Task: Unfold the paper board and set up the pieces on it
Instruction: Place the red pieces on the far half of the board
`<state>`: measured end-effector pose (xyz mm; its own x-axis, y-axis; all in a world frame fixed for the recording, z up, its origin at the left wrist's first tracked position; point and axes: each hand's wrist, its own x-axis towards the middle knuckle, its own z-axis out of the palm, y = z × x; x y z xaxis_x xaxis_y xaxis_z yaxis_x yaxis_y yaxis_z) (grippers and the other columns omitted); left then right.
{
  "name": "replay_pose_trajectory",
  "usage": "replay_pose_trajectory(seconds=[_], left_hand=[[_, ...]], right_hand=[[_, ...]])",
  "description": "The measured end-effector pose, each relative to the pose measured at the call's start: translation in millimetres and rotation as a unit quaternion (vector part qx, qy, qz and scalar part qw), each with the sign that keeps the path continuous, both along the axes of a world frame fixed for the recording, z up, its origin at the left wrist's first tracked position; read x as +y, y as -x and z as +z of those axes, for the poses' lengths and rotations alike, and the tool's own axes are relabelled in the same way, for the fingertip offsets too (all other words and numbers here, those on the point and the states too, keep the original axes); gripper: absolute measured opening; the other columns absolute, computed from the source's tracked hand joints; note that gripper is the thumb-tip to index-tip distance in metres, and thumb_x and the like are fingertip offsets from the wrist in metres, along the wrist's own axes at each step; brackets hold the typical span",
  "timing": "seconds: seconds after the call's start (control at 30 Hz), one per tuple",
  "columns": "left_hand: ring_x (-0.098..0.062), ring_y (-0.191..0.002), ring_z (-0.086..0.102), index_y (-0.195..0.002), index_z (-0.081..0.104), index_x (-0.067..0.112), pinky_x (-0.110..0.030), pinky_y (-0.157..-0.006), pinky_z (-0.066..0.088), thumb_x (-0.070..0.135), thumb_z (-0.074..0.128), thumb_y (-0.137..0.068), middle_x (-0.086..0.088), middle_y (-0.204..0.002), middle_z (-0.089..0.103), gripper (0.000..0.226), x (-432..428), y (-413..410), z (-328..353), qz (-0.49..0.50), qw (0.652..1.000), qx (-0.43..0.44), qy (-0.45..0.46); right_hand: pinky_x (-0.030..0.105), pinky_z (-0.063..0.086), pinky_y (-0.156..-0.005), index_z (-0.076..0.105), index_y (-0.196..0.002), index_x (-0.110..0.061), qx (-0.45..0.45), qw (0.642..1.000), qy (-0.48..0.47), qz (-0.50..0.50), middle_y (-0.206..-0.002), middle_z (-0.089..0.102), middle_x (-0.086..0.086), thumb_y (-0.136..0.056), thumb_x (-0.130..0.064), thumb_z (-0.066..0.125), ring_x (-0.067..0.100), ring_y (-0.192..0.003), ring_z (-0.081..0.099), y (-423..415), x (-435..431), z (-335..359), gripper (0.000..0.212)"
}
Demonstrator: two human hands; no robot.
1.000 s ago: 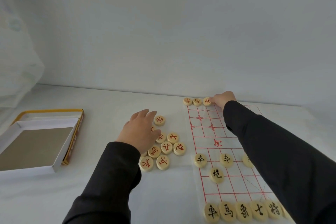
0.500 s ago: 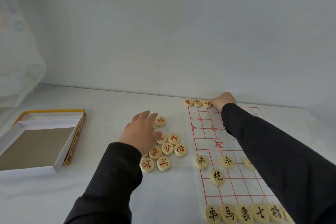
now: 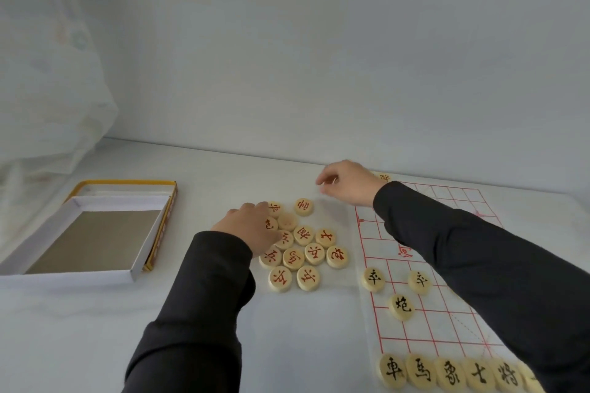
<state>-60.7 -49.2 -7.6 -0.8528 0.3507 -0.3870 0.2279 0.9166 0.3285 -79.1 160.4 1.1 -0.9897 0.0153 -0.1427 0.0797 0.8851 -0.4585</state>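
White paper board with a red grid (image 3: pixel 453 198) lies unfolded on the white table (image 3: pixel 95 329), at right. Round pale wooden discs with black characters (image 3: pixel 447 373) line its near edge; three more stand further in. Loose wooden discs with red characters (image 3: pixel 314 254) cluster left of the board. Left hand (image 3: pixel 252 228) rests palm-down on this cluster; right hand (image 3: pixel 348 183) hovers curled near the board's far left corner. Grip cannot be told for either. Open white cardboard box (image 3: pixel 121 201) lies far left.
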Motion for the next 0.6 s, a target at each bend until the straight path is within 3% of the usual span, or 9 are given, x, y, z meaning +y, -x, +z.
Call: replay_pose_trajectory(seconds=[0.1, 0.23, 0.3, 0.43, 0.6], left_hand=[[-0.024, -0.125, 0.043, -0.141, 0.032, 0.021, -0.035, -0.103, 0.038, 0.043, 0.047, -0.093, -0.004, -0.140, 0.044, 0.055, -5.1, 2.6, 0.6, 0.007, 1.000, -0.011, 0.004], [-0.023, -0.135, 0.034, -0.147, 0.021, 0.019, -0.033, -0.107, 0.030, 0.042, 0.045, -0.095, -0.006, -0.150, 0.032, 0.062, -10.9, 2.3, 4.8, 0.019, 1.000, -0.007, 0.005], [-0.023, -0.134, 0.035, -0.147, 0.022, 0.018, -0.033, -0.107, 0.031, 0.042, 0.045, -0.095, -0.006, -0.149, 0.033, 0.061, -10.6, 2.0, 5.9, 0.018, 1.000, -0.003, 0.008], [-0.023, -0.132, 0.038, -0.145, 0.026, 0.019, -0.033, -0.105, 0.033, 0.041, 0.046, -0.095, -0.005, -0.146, 0.037, 0.058, -5.9, -0.1, 5.2, 0.010, 1.000, -0.007, -0.005], [-0.024, -0.134, 0.035, -0.146, 0.024, 0.020, -0.034, -0.106, 0.032, 0.038, 0.047, -0.095, -0.004, -0.149, 0.032, 0.059, -3.2, -0.6, 4.6, 0.023, 0.999, 0.023, -0.041]], right_hand=[[0.025, 0.040, -0.081, 0.054, -0.126, -0.018, -0.056, 0.995, -0.069, 0.055, -0.115, 0.055, 0.001, -0.090, -0.031, 0.057, 0.016, -0.098, 0.052, -3.4, -19.5, -6.7, 0.037], [0.032, 0.044, -0.082, 0.057, -0.116, -0.021, -0.033, 0.987, -0.132, 0.084, -0.116, 0.049, 0.002, -0.087, -0.031, 0.059, 0.020, -0.097, 0.054, -4.7, -29.1, -18.8, 0.031], [0.029, 0.043, -0.081, 0.059, -0.112, -0.021, -0.022, 0.990, -0.112, 0.081, -0.113, 0.048, 0.001, -0.085, -0.029, 0.062, 0.020, -0.098, 0.054, -5.6, -29.2, -20.1, 0.028], [0.027, 0.040, -0.087, 0.053, -0.123, -0.020, -0.044, 0.995, -0.058, 0.069, -0.121, 0.043, 0.001, -0.080, -0.031, 0.070, 0.019, -0.106, 0.050, -7.0, -30.6, -17.9, 0.047], [0.026, 0.041, -0.074, 0.060, -0.101, -0.018, -0.005, 0.999, -0.007, 0.035, -0.106, 0.055, 0.001, -0.077, -0.022, 0.073, 0.017, -0.091, 0.053, -6.4, -31.8, -24.0, 0.027]])
